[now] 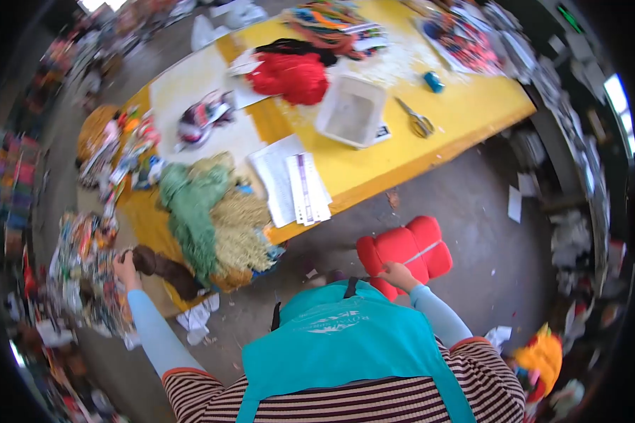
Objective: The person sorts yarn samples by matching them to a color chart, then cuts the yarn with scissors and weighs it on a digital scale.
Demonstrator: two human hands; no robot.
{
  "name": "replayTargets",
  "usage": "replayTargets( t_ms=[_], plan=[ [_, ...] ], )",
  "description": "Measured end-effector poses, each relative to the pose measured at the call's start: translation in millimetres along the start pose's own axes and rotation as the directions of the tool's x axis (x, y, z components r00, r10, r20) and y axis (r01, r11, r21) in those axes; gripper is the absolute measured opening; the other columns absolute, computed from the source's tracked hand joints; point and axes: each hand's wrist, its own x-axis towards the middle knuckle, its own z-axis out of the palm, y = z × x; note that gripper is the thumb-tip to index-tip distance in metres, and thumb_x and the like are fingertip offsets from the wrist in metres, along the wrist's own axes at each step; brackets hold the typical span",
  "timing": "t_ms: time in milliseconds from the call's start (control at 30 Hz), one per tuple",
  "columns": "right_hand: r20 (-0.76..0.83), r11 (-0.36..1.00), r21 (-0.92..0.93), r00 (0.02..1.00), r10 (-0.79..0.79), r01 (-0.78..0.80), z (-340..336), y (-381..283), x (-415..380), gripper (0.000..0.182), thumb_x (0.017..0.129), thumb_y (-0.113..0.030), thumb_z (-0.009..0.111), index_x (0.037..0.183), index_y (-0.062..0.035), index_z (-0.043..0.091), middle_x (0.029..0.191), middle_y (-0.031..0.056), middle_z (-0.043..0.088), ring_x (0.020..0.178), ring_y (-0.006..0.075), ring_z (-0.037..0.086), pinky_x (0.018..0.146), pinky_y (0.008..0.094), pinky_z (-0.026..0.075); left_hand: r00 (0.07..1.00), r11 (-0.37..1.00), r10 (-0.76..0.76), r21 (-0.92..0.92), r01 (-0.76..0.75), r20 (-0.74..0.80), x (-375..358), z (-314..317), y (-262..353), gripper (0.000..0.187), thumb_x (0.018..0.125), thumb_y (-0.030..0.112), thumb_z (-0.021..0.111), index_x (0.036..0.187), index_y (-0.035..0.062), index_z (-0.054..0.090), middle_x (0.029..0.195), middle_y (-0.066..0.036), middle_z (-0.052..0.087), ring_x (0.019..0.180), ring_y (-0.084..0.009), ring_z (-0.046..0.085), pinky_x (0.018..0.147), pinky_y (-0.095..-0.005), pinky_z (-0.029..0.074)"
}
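My left hand (125,269) is closed around one end of a dark brown skein of yarn (168,271) at the table's left corner. The skein stretches right, below a green yarn hank (190,201) and a beige yarn hank (243,225). On the other side, my right hand (400,277) has its fingers curled against a plump red bundle (420,247), with a pale band across it. The bundle is in front of my apron, beyond the table's near edge. Part of it is hidden behind my hand and the apron.
The yellow table (381,169) carries papers (289,180), a white plastic tub (351,113), scissors (418,120), a teal spool (434,82), red yarn (289,76) and a multicolored yarn ball (204,118). Mixed yarn (85,261) is piled at left. Paper scraps (199,317) lie below the table corner.
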Motion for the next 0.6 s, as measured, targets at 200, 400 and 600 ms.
replayTargets(
  t_ms=[200,400,600],
  plan=[
    [-0.022,0.986,0.161,0.998,0.053,-0.049,35.1,-23.6,9.0,0.038,0.083,-0.035,0.062,0.104,-0.0039,0.066,0.102,0.0198,0.069,0.096,0.0366,0.065,0.084,0.0454,0.052,0.962,0.968,0.059,0.220,-0.120,0.265,52.2,84.1,-12.6,0.056,0.090,0.023,0.066,0.132,-0.0099,0.048,0.130,-0.021,0.057,0.118,-0.0280,0.056,0.102,-0.0367,0.043],
    [0.034,0.965,0.187,0.983,0.180,-0.183,74.6,-48.1,22.3,0.040,0.082,-0.040,0.064,0.095,-0.0035,0.072,0.098,0.0206,0.069,0.094,0.0359,0.066,0.085,0.0441,0.052,0.833,0.832,0.553,-0.049,-0.552,0.009,-71.7,122.7,122.8,0.029,0.099,0.012,0.051,0.123,-0.0037,0.056,0.122,-0.017,0.061,0.111,-0.0267,0.059,0.097,-0.0347,0.047],
    [0.048,0.985,0.123,0.992,0.113,-0.118,74.9,-63.7,63.7,0.038,0.079,-0.035,0.063,0.089,0.0006,0.072,0.099,0.0230,0.069,0.089,0.0392,0.066,0.084,0.0445,0.053,0.220,0.674,0.604,-0.344,-0.653,0.766,-257.5,159.9,137.8,0.023,0.085,0.010,0.062,0.106,0.0013,0.063,0.104,-0.017,0.067,0.098,-0.0329,0.065,0.086,-0.0402,0.050]
  ],
)
